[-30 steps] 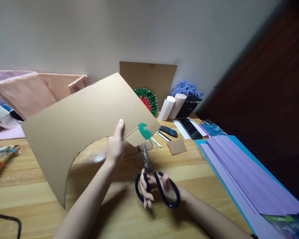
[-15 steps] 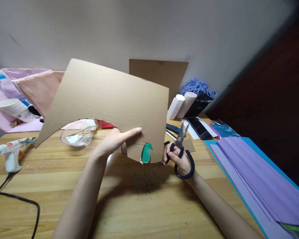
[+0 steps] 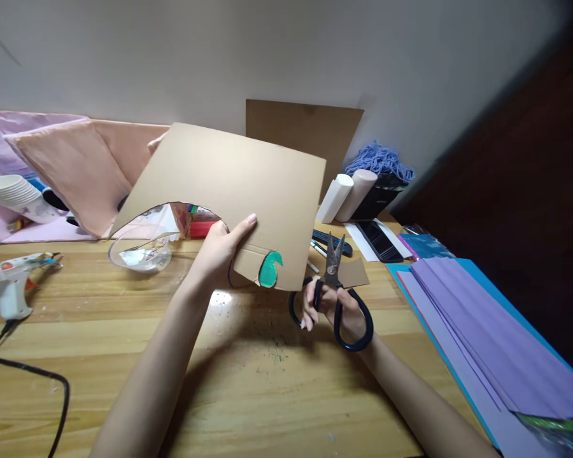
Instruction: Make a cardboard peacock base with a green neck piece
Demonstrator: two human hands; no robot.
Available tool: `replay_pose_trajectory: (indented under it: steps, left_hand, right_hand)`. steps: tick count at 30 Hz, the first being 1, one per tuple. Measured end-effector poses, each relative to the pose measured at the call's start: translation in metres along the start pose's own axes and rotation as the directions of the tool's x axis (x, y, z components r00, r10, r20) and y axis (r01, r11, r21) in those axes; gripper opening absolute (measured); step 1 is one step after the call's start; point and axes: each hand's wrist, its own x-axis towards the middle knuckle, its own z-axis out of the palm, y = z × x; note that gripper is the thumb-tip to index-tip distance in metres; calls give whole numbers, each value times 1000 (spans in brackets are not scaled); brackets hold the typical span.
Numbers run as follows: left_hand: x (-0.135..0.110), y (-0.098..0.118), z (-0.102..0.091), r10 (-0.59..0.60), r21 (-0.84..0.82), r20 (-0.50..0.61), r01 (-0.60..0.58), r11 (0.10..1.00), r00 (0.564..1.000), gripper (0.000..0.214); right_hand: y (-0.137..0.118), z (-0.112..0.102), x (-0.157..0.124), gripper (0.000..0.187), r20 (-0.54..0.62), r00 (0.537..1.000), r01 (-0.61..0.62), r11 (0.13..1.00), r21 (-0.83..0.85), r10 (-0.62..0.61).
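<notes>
My left hand [image 3: 226, 245] grips a large piece of brown cardboard [image 3: 248, 172], its thumb lying on the near face and the other fingers hidden behind. A curved bite is cut out of the cardboard's lower left edge. Near its lower right edge is a small green shape [image 3: 268, 270]. In my right hand [image 3: 334, 308] is a pair of scissors [image 3: 333, 261] with dark looped handles, blades slightly parted and pointing up. The scissors are just right of the cardboard and apart from it.
A white glue gun [image 3: 16, 283] with a black cord lies at left, near a clear bowl [image 3: 141, 251] and stacked paper cups [image 3: 16, 197]. Purple sheets [image 3: 496, 337] lie at right. Paper rolls [image 3: 337, 197], blue yarn [image 3: 379, 162] and another cardboard sheet [image 3: 300, 127] stand against the wall.
The cardboard has tilted and its left end has swung to the right. The scissors have shifted slightly left and down, with more of the handles showing. Both hands keep their hold.
</notes>
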Motion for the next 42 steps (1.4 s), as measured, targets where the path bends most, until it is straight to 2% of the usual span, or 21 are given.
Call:
replay_pose_trajectory:
  steps: [4,8,12,17,19,22,25,27,30,35,38,42]
  left_hand:
    - [1,4,0,136,-44,-121,-142,989,983,33]
    - [2,4,-2,231,-23,-160,-237,971,960,30]
    - [2,3,-4,290,56,-173,-285,957,941,32]
    - [3,6,-10,348,115,-205,-331,937,915,31]
    - [2,8,-13,338,112,-182,-322,940,923,31]
    - [1,8,-16,219,115,-49,-212,970,974,34]
    - [2,3,-15,74,143,94,-87,986,993,39]
    - [4,-1,-15,22,153,139,-44,987,990,41]
    - [6,-2,-18,18,159,131,-39,987,991,42]
    - [5,6,-26,57,140,84,-69,988,995,42]
    - [5,7,-26,73,136,77,-83,987,994,40]
    - [7,6,-27,134,126,35,-137,983,990,40]
  right_hand:
    - [4,1,-12,68,193,981,-12,998,-62,24]
    - [9,5,-17,82,304,942,-82,975,-207,143]
    - [11,5,-15,84,280,941,-125,965,-229,188]
    - [10,-5,-11,86,202,956,-173,964,-203,215]
    - [8,-8,-10,83,170,965,-152,957,-246,197]
    - [5,-10,-11,77,199,965,-96,933,-346,173]
    - [-1,-8,-14,73,259,936,-113,900,-421,239]
    - [-4,-7,-15,73,288,907,-151,874,-461,309]
    - [-9,-8,-15,73,304,884,-171,851,-497,355]
    - [-17,-11,-15,71,252,916,-154,853,-498,312]
    - [-21,-15,-17,71,254,905,-138,801,-583,341]
    - [-20,-21,-17,70,204,920,-128,752,-647,333]
